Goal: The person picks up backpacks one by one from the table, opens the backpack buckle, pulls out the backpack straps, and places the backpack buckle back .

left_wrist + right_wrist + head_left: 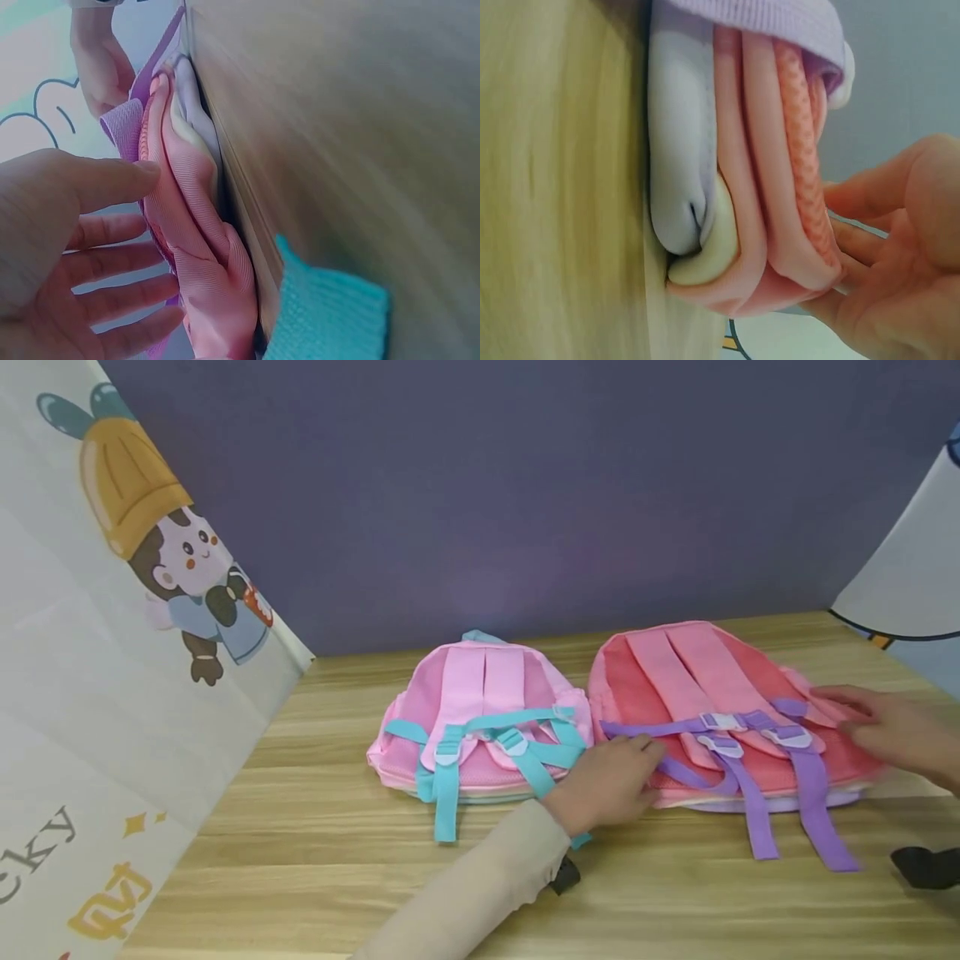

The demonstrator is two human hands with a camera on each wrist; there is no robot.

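Note:
A coral-pink backpack (667,685) with purple straps (817,802) lies on the wooden table, its shoulder-strap side up. At its lower left corner is my left hand (611,781), fingers extended; in the left wrist view the fingertips (142,174) rest against the pink fabric side. My right hand (896,727) is at the backpack's right side, and the right wrist view has its loosely straight fingers (859,244) touching the corner, partly hidden behind it. Left of it, a smaller light-pink backpack (465,681) with turquoise straps (447,802) also lies strap side up, partly covered by my left hand.
The wooden table (300,860) meets a dark back panel (525,493). A white printed panel (90,693) with a cartoon figure stands at the left, another printed panel (907,585) at the right. Black wrist gear (926,867) shows near the right edge.

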